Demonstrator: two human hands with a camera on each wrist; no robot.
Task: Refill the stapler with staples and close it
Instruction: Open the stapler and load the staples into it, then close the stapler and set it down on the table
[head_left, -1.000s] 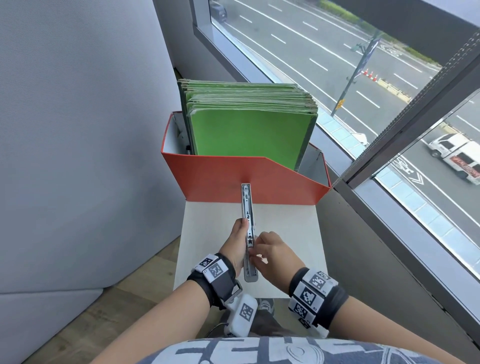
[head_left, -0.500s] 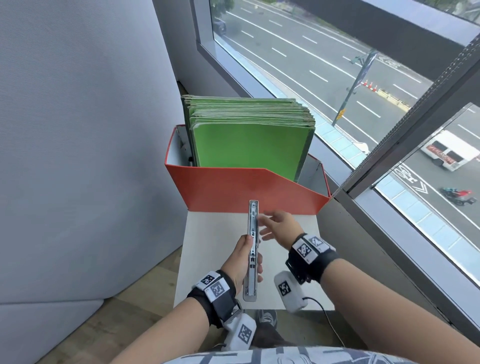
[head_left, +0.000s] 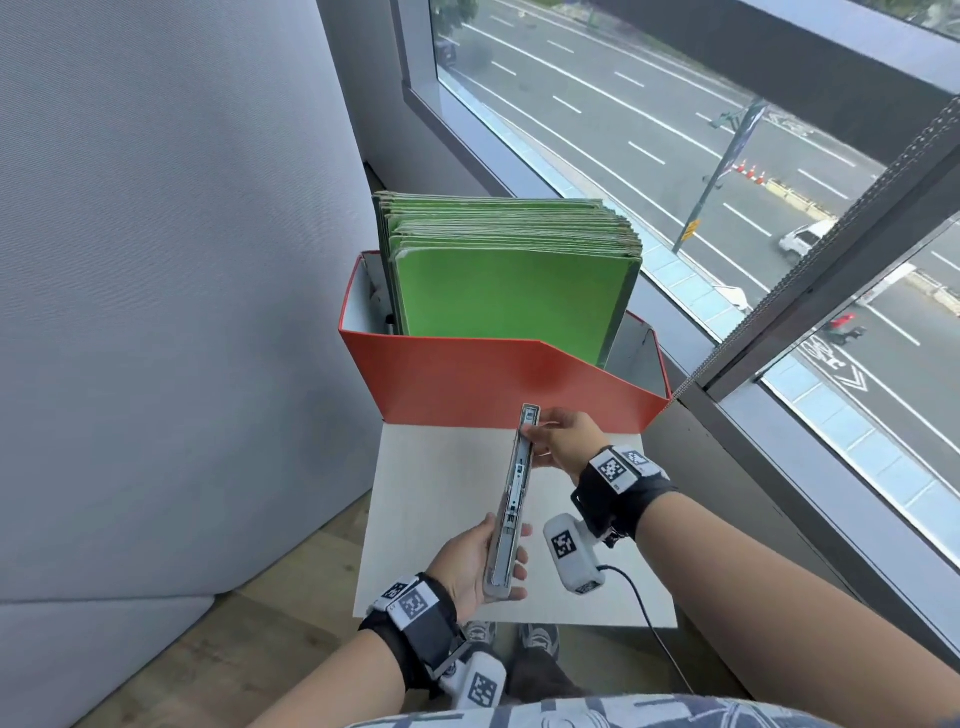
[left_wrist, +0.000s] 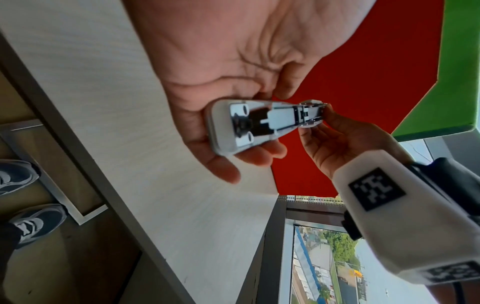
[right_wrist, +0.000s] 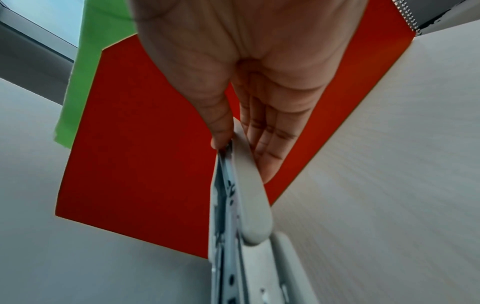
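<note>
One stapler (head_left: 511, 501), pale grey and swung fully open into a long strip, sits at lower centre of the head view, above the white table (head_left: 431, 499). The left hand (head_left: 467, 564) cradles its near end, fingers curled under the body and thumb along the left edge. The right hand (head_left: 563, 439) pinches the far end, thumb on the metal channel and four fingers together flat against the plastic cover. Whether staples lie in the channel is hard to tell; it looks bare. Just beyond the stapler, mid-frame, stands one red box (head_left: 498, 384) holding a stack of green folders (head_left: 511, 291), too many to count. Two shoes (head_left: 511, 636) show at bottom centre. There is no readable writing, only the square coded tags on both wristbands.
</note>
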